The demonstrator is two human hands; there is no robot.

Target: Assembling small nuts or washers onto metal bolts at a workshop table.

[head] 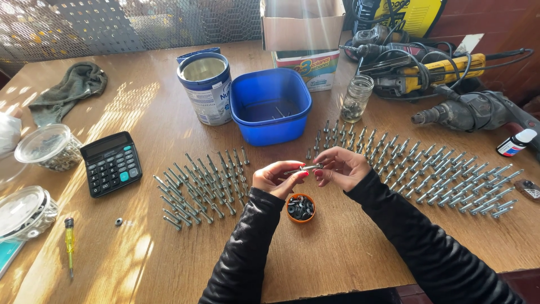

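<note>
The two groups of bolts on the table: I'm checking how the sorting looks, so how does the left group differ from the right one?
The left group of bolts is smaller and packed into a tight block; the right group of bolts is larger and spreads wide toward the drill. The left group lies beside the calculator, while the right group starts by the glass jar. Both lie flat in slanted rows on the wooden table.

Silver bolts (439, 174) lie in rows at 3 o'clock of the hands on the light brown, wood-grained table (349, 253), with more at 9 o'clock. A blue tub (270, 107) sits at 12 o'clock. The small cup (300, 208) is orange, the calculator (111, 163) black with one turquoise key, and the screwdriver (69, 239) yellow.
</note>
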